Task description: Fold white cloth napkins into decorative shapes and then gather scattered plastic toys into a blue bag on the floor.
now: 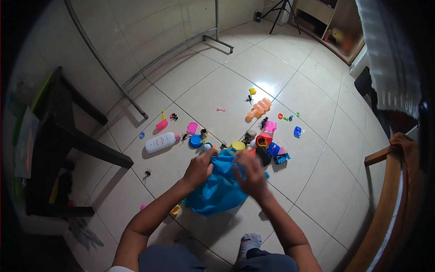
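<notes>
My left hand [200, 167] grips the upper edge of a crumpled blue fabric bag or cloth [219, 190]. At the cloth's upper right is my right hand [250, 173], blurred; whether it holds the cloth cannot be told. Just beyond both hands lie small plastic toys on the floor: a yellow cup [237, 146], a red container [263, 139], a blue toy bus [282, 158] and a blue round dish [195, 141]. A white bottle with a pink cap [160, 142] lies on its side to the left. Several black toy insects [147, 173] are scattered around.
A dark wooden chair or stool [98, 149] stands at left, near a grey metal rack [134, 105]. An orange segmented plastic toy [260, 108] lies farther off. A wooden frame [387, 197] is at right. My socked foot [250, 242] rests on the tiles below.
</notes>
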`<state>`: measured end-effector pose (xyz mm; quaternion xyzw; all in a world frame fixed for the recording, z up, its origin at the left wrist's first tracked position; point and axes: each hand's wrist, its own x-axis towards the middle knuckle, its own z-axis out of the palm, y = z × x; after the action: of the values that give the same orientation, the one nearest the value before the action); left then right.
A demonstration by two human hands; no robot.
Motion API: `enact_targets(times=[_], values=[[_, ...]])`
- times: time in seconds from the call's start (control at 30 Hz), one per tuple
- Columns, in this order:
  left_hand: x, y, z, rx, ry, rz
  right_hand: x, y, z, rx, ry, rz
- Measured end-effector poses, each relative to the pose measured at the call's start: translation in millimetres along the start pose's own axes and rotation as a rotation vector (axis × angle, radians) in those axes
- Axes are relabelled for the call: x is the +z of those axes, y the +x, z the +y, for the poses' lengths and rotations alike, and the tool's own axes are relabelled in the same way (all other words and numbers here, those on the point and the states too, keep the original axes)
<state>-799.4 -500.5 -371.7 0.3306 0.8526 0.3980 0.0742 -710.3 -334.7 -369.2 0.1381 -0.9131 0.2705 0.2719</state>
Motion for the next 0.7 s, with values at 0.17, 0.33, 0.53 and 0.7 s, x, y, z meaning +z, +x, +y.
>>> enact_targets(times=[0.17, 0.33, 0.53, 0.7], values=[[0.9, 10.7, -23.7, 0.156, 0.237, -0.071, 24.7, -17.3, 2.9, 0.221, -0.121, -0.926], [-0.8, 3.2, -36.6, 0.015, 0.663, -0.299, -9.2, -16.2, 41.4, 0.291, -0.198, -1.038], [-39.4, 24.9, -5.2, -0.105, 0.603, -0.836, -29.0, 26.2, 70.9, 0.166, 0.043, -1.077], [-92.6, 102.5, 14.4, -0.027, 0.580, -0.538, -52.7, 119.3, 84.8, 0.096, -0.052, -0.955]])
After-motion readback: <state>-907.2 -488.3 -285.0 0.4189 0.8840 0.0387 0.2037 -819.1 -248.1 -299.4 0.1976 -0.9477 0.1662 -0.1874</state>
